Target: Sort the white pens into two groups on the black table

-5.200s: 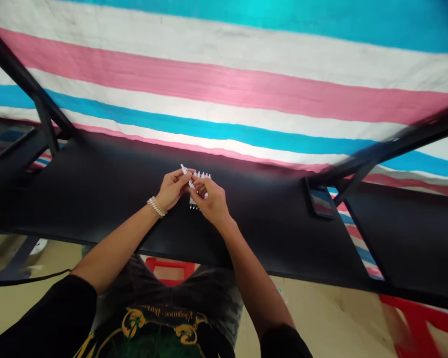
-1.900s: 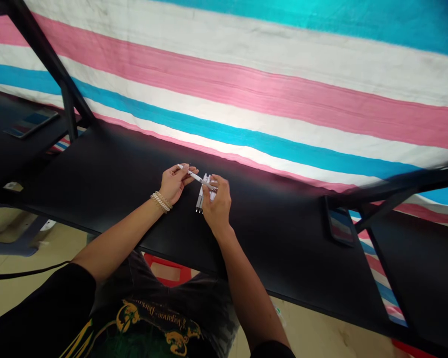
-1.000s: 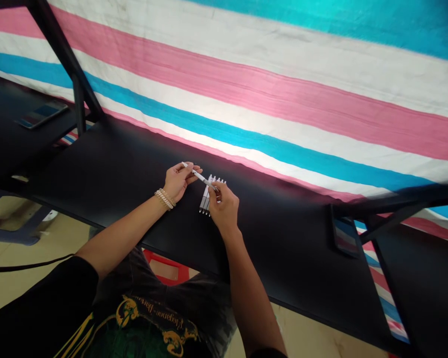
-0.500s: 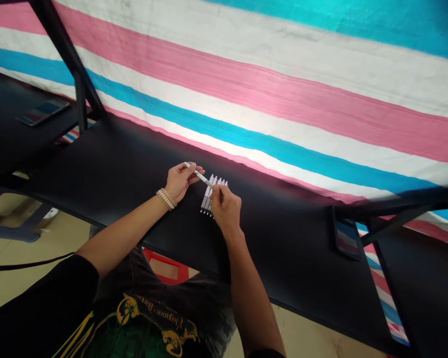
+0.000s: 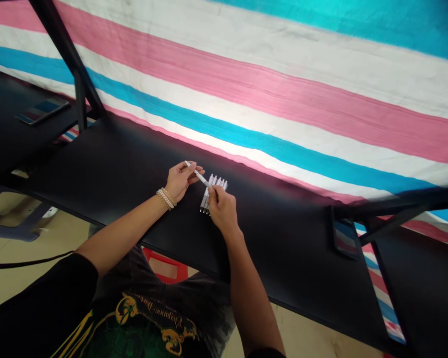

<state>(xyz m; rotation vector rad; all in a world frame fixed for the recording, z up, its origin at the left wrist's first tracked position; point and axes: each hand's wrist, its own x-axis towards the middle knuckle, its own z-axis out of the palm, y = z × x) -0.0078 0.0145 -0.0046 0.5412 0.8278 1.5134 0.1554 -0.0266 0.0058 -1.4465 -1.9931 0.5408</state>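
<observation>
Left hand pinches the far part of a white pen, right hand grips its near end; this one is not yet set down; a row of pens already lies on the table, partly hidden by that hand.

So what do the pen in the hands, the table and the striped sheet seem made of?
Pen: probably plastic, from its smooth white barrel.
Table: smooth, dark, faintly glossy top, perhaps laminate or painted metal; can't tell which.
Striped sheet: flexible, faintly creased, so likely plastic tarp or cloth.
</observation>
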